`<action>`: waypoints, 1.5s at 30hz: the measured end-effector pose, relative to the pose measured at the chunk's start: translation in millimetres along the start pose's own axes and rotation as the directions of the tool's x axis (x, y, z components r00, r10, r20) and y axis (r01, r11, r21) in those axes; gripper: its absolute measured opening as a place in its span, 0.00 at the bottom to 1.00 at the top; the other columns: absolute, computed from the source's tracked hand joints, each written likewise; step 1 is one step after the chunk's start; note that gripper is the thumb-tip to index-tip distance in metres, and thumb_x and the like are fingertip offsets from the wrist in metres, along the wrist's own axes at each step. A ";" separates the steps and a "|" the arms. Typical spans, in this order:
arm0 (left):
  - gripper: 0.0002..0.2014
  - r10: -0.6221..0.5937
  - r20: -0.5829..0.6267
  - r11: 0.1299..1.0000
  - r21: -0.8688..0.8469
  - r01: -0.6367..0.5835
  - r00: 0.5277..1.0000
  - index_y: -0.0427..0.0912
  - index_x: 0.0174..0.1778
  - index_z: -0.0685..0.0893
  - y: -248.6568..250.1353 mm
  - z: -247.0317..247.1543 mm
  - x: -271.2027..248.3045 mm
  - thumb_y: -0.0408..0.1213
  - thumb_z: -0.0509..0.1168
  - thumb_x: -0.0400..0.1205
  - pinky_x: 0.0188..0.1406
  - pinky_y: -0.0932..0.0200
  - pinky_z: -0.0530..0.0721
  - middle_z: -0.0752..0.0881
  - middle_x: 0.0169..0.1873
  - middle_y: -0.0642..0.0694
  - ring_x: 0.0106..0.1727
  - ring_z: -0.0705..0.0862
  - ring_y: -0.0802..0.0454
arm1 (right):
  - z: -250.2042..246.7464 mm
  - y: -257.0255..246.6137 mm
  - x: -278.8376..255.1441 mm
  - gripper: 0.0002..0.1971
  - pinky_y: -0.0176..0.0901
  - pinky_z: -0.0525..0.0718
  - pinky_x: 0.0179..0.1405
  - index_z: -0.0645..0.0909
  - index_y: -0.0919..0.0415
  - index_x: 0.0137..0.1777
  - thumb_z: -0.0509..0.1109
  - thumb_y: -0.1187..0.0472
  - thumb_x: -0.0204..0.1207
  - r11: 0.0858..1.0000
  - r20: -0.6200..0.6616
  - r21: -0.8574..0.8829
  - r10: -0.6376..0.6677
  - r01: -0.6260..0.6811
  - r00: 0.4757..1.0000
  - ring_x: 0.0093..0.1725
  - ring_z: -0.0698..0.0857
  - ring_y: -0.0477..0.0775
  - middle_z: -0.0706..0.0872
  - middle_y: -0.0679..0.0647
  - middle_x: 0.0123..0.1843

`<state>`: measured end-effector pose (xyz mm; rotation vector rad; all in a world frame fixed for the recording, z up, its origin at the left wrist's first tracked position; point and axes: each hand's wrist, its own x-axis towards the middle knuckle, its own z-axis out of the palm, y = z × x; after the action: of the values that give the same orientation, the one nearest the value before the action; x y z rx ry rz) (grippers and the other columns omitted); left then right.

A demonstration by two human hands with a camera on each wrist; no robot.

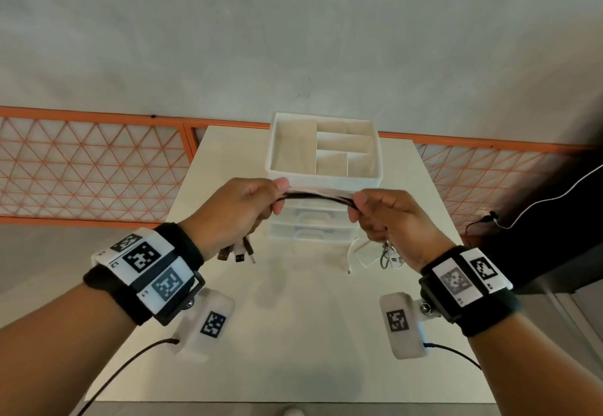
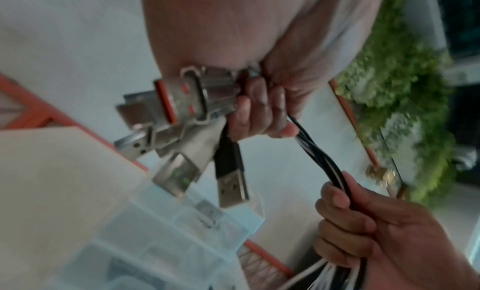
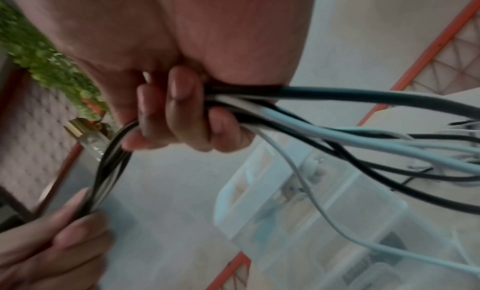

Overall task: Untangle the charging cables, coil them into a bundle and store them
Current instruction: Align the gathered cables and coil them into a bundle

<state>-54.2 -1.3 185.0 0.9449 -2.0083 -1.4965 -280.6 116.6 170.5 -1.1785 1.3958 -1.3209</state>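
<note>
Clearly, no brand or readable writing is shown; only square black-and-white codes are seen on the wristbands [image 1: 143,257]. The fingers [image 2: 259,110] of the left hand [image 1: 233,210] are curled tight round a bundle of black and white cables [image 1: 315,194], with the metal plugs [image 2: 182,114] hanging below the fist. The fingers [image 3: 179,110] of the right hand [image 1: 391,216] are clenched round the same bundle, whose loose ends trail to the table [image 1: 293,334]. The bundle is held in the air between the hands, in front of a white drawer box [image 1: 323,151] with an open divided top.
</note>
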 end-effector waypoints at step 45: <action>0.14 -0.301 0.039 0.883 0.388 0.263 0.953 0.40 0.38 0.89 -3.4 28.9 -15.6 0.48 0.77 0.74 0.36 0.58 0.79 0.88 0.30 0.46 0.32 0.84 0.51 | 51.0 -25.2 20.8 0.08 0.39 0.80 0.34 0.83 0.48 0.34 0.76 0.63 0.62 0.574 -0.006 -0.818 -0.076 0.039 0.997 0.34 0.82 0.45 0.83 0.42 0.29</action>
<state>-63.6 28.2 173.6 1.3980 -2.3684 -1.3364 -232.7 86.7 192.4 -1.8075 2.1242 -0.6811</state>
